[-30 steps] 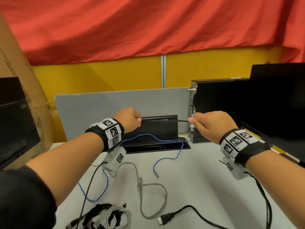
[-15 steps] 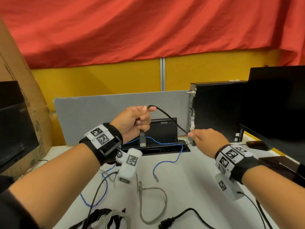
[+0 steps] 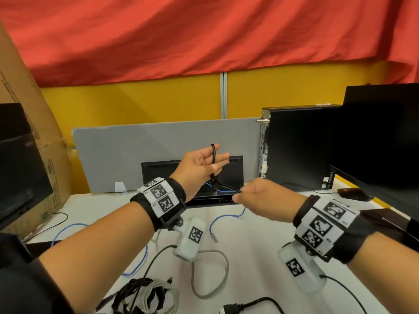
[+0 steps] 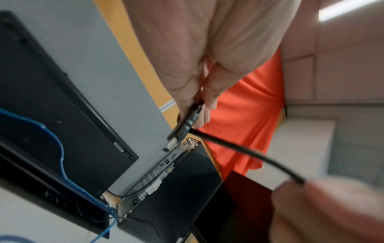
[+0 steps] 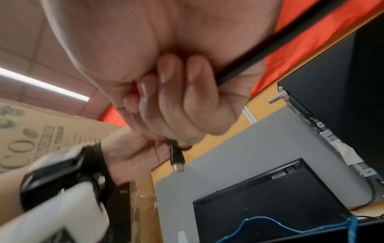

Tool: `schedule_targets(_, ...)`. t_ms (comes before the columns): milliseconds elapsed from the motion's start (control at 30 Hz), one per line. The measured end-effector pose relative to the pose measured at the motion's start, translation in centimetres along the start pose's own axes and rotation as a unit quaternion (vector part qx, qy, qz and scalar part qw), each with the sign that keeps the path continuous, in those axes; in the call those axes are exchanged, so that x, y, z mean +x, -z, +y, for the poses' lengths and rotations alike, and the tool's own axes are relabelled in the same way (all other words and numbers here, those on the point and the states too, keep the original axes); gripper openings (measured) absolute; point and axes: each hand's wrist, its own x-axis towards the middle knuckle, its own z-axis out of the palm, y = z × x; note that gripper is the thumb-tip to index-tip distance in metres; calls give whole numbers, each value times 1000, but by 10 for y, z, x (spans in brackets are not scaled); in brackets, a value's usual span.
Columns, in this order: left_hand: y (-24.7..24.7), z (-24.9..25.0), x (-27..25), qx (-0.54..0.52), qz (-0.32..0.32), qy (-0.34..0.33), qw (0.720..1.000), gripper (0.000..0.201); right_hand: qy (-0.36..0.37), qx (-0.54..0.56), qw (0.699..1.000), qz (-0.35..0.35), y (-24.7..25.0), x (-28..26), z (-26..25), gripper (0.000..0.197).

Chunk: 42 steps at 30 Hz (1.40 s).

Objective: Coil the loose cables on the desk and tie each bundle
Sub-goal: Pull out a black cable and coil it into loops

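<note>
A thin black cable (image 3: 213,165) is looped over a raised digit of my left hand (image 3: 205,165), and its plug (image 3: 215,191) hangs below the palm. That hand is turned palm toward me with the fingers stretched out. In the left wrist view the cable's plug end (image 4: 192,117) is nipped between two digits. My right hand (image 3: 254,197) is just right of and below the left hand and pinches the same cable (image 5: 249,65) with curled fingers. A short span of cable runs between the hands, above the white desk (image 3: 260,241).
On the desk lie a blue cable (image 3: 216,223), a grey cable (image 3: 210,291), a tangled bundle (image 3: 145,295) and a black plug lead (image 3: 249,305). A PC tower (image 3: 299,146) and monitor (image 3: 381,137) stand right, a cardboard box (image 3: 27,132) left, a grey partition (image 3: 158,150) behind.
My left hand has turned palm toward me and stretched its fingers, so the cable now hangs looped over one digit. My right hand has moved in close to the left, shortening the span.
</note>
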Motion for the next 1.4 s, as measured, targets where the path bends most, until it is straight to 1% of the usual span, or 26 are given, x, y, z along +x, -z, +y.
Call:
schedule_targets(100,-2,1,-5,88,-35,13,995,57,-6,85,996,-32,11,-2,-10,48)
schedule_targets(133,-4,1,-6,112,-47,16,992,57,-1,100,995,-29,13,-2,-13,46)
schedule_targets(233,-9,0,-9,137,-82,26,987,53,26,123,992,27,22,2,-18,40)
schedule_targets(333,-8,3,-16,89,-149,55,983,49,41,128,987,92,34,7,-15,38)
schedule_targets(367,-8,4,-18,65,-160,63,983,48,43,126,985,107,36,9,-12,38)
schedule_targets(467,-8,5,-19,19,-151,76,986,48,54,118,978,161,37,13,-5,34)
schedule_targets(533,-10,5,-19,-14,-151,80,985,47,70,120,967,213,34,17,-2,30)
schedule_targets(600,-12,5,-20,-51,-158,82,983,43,89,121,954,259,32,22,1,30)
schedule_targets(667,-13,6,-20,-92,-167,80,978,38,95,126,947,279,28,26,4,30)
schedule_targets(733,-13,6,-21,-119,-166,68,977,36,87,126,946,286,22,30,9,26)
schedule_targets(767,-13,7,-21,-129,-164,60,976,37,78,125,947,286,18,32,11,27)
schedule_targets(833,-13,9,-22,-146,-166,50,974,39,48,120,957,261,10,36,16,32)
schedule_targets(900,-14,8,-22,-158,-168,48,972,40,12,125,971,205,3,40,19,32)
schedule_targets(967,-14,5,-22,-169,-167,52,970,41,-25,134,980,146,-4,39,22,27)
schedule_targets(1033,-13,2,-21,-184,-166,55,967,41,-45,102,989,100,-11,33,21,20)
schedule_targets(1100,-12,2,-20,-182,-161,46,969,40,-54,58,995,58,-16,27,18,20)
schedule_targets(1200,-16,2,-18,-172,-143,26,974,39,-64,33,997,-10,-20,20,12,21)
schedule_targets(1233,-17,1,-17,-178,-135,19,975,38,-76,43,996,-29,-21,18,10,21)
schedule_targets(1333,-18,2,-14,-194,-99,3,976,34,-110,120,984,-66,-26,11,3,21)
schedule_targets(1400,-17,1,-11,-176,-66,-8,982,27,-115,144,979,-84,-28,7,-2,20)
